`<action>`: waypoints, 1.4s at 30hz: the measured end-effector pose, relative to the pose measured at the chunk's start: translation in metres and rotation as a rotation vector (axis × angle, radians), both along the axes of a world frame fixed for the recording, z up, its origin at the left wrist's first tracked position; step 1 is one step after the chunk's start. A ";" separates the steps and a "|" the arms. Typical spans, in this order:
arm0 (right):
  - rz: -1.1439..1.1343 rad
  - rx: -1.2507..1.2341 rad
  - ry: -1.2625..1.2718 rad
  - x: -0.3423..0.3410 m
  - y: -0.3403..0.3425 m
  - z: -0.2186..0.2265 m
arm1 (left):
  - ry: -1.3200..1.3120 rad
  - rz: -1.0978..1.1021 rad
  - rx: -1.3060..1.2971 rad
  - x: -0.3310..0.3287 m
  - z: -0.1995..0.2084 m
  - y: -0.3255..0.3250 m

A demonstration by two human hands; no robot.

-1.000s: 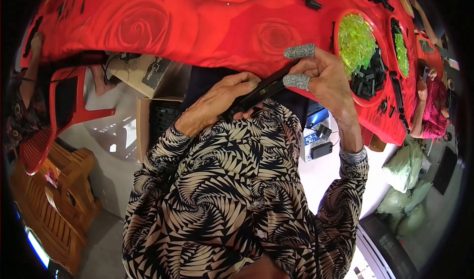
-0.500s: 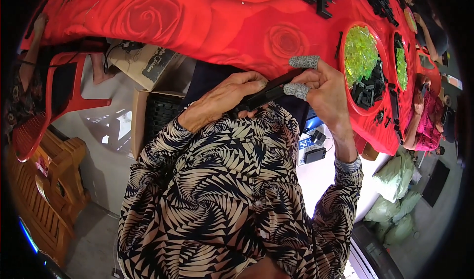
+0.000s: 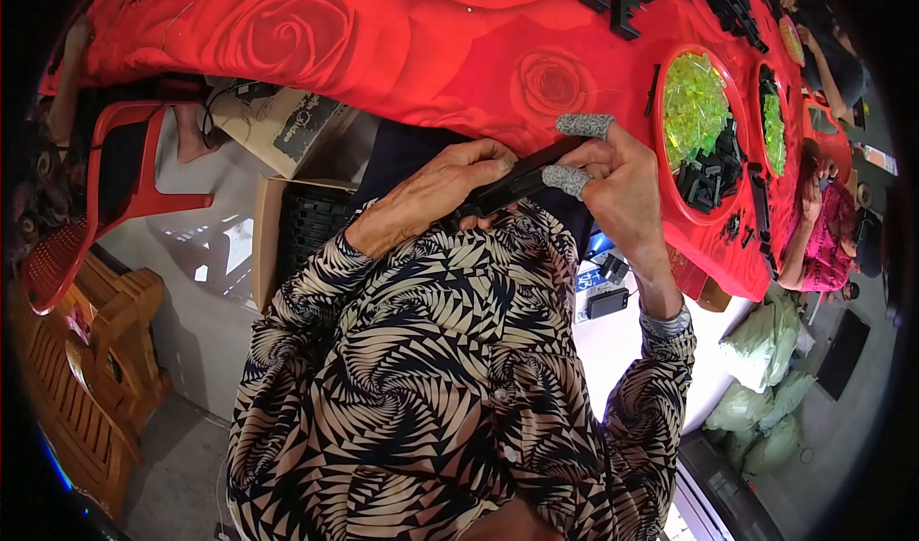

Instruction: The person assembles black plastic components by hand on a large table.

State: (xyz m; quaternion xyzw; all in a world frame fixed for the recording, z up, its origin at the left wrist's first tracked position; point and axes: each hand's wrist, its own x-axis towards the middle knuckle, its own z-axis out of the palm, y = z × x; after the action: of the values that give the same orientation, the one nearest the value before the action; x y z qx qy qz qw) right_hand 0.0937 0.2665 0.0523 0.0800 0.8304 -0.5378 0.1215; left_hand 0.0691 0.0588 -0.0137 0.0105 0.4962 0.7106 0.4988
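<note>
My left hand (image 3: pixel 436 189) is closed around a long black plastic-looking part (image 3: pixel 507 189), its thumb along the top and fingertips showing underneath. The part slants up to the right in front of my patterned shirt. At its upper right end, my right hand (image 3: pixel 627 185) grips it with bent fingers. Grey knitted finger covers (image 3: pixel 586 125) sit on the index finger and thumb of that hand. The exact kind of part is not plain, and its right end is partly hidden by the fingers.
A red rose-print cloth (image 3: pixel 431 62) covers the table ahead. On it, right, a red basin (image 3: pixel 659 124) holds yellow-green clear pieces and small black parts. More black parts (image 3: pixel 627 0) lie behind. Left of me are an open carton (image 3: pixel 270 225) and a red chair (image 3: pixel 148 158). Co-workers sit nearby.
My right hand has shifted slightly left and down along the black part. My left hand keeps its hold in nearly the same place.
</note>
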 end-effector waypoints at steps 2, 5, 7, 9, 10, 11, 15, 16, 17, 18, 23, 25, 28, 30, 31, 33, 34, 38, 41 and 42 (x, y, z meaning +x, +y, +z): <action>-0.015 -0.030 0.016 0.001 -0.002 -0.002 | 0.001 -0.001 -0.005 0.000 -0.001 0.000; -0.023 -0.053 0.044 0.001 -0.003 -0.003 | -0.009 0.004 0.010 0.001 -0.001 0.001; -0.015 -0.046 0.057 0.001 -0.001 -0.006 | -0.009 0.007 0.010 0.001 -0.001 0.001; 0.039 0.052 0.046 0.001 0.002 -0.008 | -0.010 0.008 0.006 0.001 0.001 0.002; 0.040 0.051 0.046 0.001 0.000 -0.004 | -0.011 0.009 0.002 0.001 0.001 0.002; 0.040 0.086 0.053 0.002 -0.003 0.002 | -0.011 0.010 0.002 0.001 0.001 0.002; 0.033 0.140 0.103 0.003 -0.011 0.010 | -0.002 0.009 0.003 0.002 0.000 0.003; 0.032 0.141 0.103 0.004 -0.012 0.011 | 0.006 0.010 -0.001 0.002 -0.001 0.003; 0.030 0.153 0.104 0.004 -0.012 0.012 | 0.007 0.010 0.000 0.002 -0.001 0.003; 0.029 0.166 0.106 0.004 -0.013 0.012 | 0.009 0.008 -0.001 0.002 0.000 0.003; 0.020 0.218 0.101 0.009 -0.013 0.009 | 0.044 0.056 -0.014 0.004 0.003 0.005; 0.000 0.208 0.109 0.010 -0.016 0.011 | 0.053 0.047 -0.030 0.004 0.005 0.005; -0.015 0.214 0.103 0.012 -0.018 0.008 | 0.072 0.046 -0.019 0.006 0.005 0.005; -0.101 0.118 0.095 0.014 -0.023 0.007 | 0.047 0.024 -0.012 0.005 0.009 0.004; -0.105 0.119 0.096 0.014 -0.022 0.006 | 0.022 0.002 -0.005 0.004 0.011 0.004; -0.139 0.104 0.112 0.014 -0.020 0.001 | 0.095 -0.017 -0.008 0.006 0.013 0.005; -0.145 0.102 0.115 0.014 -0.021 -0.001 | 0.167 -0.033 -0.012 0.006 0.014 0.006; -0.194 0.073 0.151 0.019 -0.026 -0.001 | 0.161 -0.064 -0.053 0.005 0.018 0.005; -0.184 0.159 0.198 0.023 -0.029 -0.004 | 0.421 -0.116 -0.209 0.007 0.013 0.007; -0.183 0.199 0.232 0.024 -0.029 -0.006 | 0.567 -0.152 -0.301 0.005 0.014 0.008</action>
State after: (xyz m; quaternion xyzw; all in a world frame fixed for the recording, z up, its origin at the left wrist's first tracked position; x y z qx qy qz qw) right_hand 0.1173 0.2371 0.0460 0.1043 0.8771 -0.4676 -0.0332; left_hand 0.0738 0.0668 0.0002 0.1711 0.7127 0.5587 0.3881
